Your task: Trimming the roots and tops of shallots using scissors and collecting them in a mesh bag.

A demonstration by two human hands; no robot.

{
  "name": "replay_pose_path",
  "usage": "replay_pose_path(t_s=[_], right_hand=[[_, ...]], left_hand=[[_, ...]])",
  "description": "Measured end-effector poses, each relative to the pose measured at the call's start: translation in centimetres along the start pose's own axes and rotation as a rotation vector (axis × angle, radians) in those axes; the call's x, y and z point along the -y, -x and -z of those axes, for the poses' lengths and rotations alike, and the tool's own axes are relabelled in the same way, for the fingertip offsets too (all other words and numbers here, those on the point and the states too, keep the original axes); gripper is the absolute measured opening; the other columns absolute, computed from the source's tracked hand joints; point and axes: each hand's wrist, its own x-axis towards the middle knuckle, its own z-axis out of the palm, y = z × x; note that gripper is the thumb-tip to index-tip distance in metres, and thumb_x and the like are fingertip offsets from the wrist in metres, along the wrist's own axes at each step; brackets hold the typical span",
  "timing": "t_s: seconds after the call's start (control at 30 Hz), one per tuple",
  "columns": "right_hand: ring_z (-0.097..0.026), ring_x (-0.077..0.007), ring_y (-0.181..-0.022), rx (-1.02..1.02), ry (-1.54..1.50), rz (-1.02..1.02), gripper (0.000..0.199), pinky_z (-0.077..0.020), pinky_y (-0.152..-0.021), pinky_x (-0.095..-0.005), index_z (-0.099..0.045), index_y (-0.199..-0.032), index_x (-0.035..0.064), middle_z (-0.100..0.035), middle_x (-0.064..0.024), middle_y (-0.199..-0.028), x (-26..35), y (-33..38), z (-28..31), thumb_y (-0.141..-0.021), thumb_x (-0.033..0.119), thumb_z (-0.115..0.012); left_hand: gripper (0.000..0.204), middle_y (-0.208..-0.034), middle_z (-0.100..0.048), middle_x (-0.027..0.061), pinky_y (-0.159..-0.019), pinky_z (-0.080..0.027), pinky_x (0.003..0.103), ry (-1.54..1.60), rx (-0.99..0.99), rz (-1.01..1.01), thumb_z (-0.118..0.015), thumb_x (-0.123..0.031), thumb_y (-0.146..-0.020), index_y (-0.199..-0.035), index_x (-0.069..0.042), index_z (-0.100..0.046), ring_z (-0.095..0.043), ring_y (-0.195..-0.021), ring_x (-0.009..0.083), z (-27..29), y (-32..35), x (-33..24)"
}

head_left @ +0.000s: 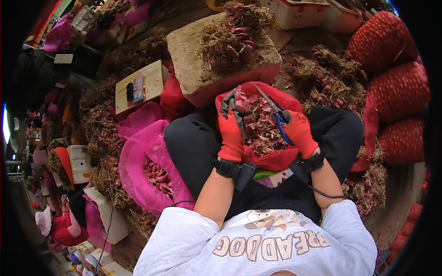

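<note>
Red-and-grey work gloves cover both hands. My left hand (231,123) is closed round a pinkish shallot (241,101) at the far left rim of a red mesh bag (284,94). Scissors with blue handles (269,99) sit in my right hand (298,129), their blades pointing away and to the left, above the bag. Whether the blades touch anything I cannot tell. Inside the bag, which lies open between my legs, are loose papery skins and dry trimmings (264,129).
Left of my leg a pink mesh bag (131,158) holds peeled-looking shallots (158,175). Ahead stands a worn foam block (193,60) with a shallot bunch (230,39) on top. Filled red sacks (398,92) are stacked at right. A phone (138,89) lies on a box (154,83).
</note>
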Motion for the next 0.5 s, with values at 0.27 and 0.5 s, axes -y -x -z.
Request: replay_pose_path(t_s=[0.27,0.5], right_hand=[[-0.056,-0.0064,-0.077,0.042,-0.913,0.065,0.016,-0.0464,-0.068,-0.0262,-0.062,-0.095,-0.0005,-0.064,-0.0024,-0.085,2.3,-0.4,-0.3,-0.083,0.009,-0.066],[-0.058,-0.0101,-0.072,-0.076,-0.553,0.136,0.014,-0.0467,-0.067,-0.0278,-0.063,-0.094,0.0006,-0.065,-0.0054,-0.081,1.6,-0.8,0.3,-0.082,0.008,-0.064]], left_hand=[[0.027,-0.092,-0.059,-0.0024,-0.057,-0.044,0.016,-0.207,0.206,0.378,-0.042,-0.005,-0.094,-0.117,-0.005,-0.057,-0.047,-0.062,0.0007,-2.9,2.0,-1.4],[0.028,-0.095,-0.06,-0.001,-0.064,-0.046,0.018,-0.413,0.379,0.365,-0.043,-0.006,-0.094,-0.118,-0.003,-0.056,-0.053,-0.077,0.0041,-1.7,2.1,-2.3]])
